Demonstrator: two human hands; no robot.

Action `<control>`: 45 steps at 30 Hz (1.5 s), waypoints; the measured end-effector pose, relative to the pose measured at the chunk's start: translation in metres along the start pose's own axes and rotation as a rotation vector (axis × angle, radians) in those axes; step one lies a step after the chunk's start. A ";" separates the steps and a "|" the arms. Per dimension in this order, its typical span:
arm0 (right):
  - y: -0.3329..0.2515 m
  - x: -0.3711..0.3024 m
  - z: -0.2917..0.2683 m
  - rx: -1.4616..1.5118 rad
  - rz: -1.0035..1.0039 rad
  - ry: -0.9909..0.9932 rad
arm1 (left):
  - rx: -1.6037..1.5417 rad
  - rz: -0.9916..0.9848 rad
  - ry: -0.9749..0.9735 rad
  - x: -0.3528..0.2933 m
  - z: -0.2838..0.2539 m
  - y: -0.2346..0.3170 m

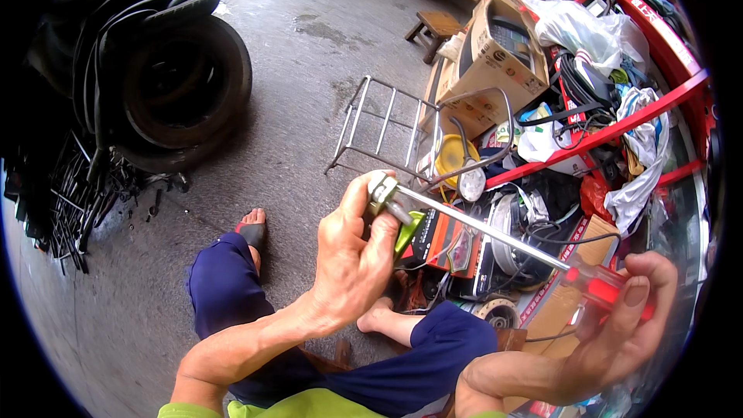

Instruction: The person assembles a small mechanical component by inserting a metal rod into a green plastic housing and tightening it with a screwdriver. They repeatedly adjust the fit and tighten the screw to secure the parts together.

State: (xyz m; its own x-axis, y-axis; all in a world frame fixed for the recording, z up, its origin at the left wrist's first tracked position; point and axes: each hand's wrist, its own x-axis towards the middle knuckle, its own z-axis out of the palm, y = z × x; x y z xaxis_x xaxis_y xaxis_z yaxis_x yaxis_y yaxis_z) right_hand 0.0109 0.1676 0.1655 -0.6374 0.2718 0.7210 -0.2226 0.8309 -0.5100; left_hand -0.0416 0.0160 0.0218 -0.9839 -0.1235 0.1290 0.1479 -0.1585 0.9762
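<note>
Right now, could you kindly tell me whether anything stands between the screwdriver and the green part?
Nothing visible: the screwdriver in the right hand points unobstructed at the green part in the left hand; tip contact is unclear.

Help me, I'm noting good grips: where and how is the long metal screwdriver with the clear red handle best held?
Probably by its thick, clear red handle, from the right, as the right hand does: it is chunkier than the slim silver metal shaft, which slants up-left toward the left hand.

Red screwdriver handle [597, 285], silver shaft [495, 231], green handheld part [408, 234], navy trousers [226, 282]
</note>
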 end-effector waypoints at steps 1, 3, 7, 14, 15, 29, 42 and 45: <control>0.004 0.002 0.001 0.041 0.051 0.034 | 0.132 0.066 0.019 -0.001 -0.002 0.001; 0.013 0.012 0.000 0.295 0.087 -0.042 | 0.256 0.243 0.081 0.001 -0.005 0.003; 0.049 0.024 0.015 0.669 0.290 -0.238 | 0.340 0.473 0.286 0.013 -0.013 0.005; 0.103 0.017 0.084 1.118 0.531 -0.504 | 0.617 0.785 0.428 0.027 -0.036 0.024; 0.103 0.011 0.092 1.148 0.554 -0.525 | 0.660 0.807 0.433 0.026 -0.039 0.026; 0.121 -0.013 0.117 1.277 0.718 -0.606 | 0.422 0.855 0.481 0.028 -0.046 0.031; 0.103 0.018 0.048 0.828 0.415 -0.184 | 0.058 0.018 0.131 0.030 -0.016 0.010; 0.090 0.019 0.041 0.744 0.338 -0.012 | 0.086 -0.137 0.074 0.027 -0.004 0.019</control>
State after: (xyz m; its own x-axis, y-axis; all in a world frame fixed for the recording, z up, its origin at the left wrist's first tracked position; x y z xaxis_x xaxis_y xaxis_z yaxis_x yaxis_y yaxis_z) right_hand -0.0517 0.2278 0.1144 -0.7646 0.4414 0.4696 -0.4456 0.1643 -0.8800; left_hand -0.0647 0.0054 0.0427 -0.9837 -0.1790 -0.0168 0.0002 -0.0949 0.9955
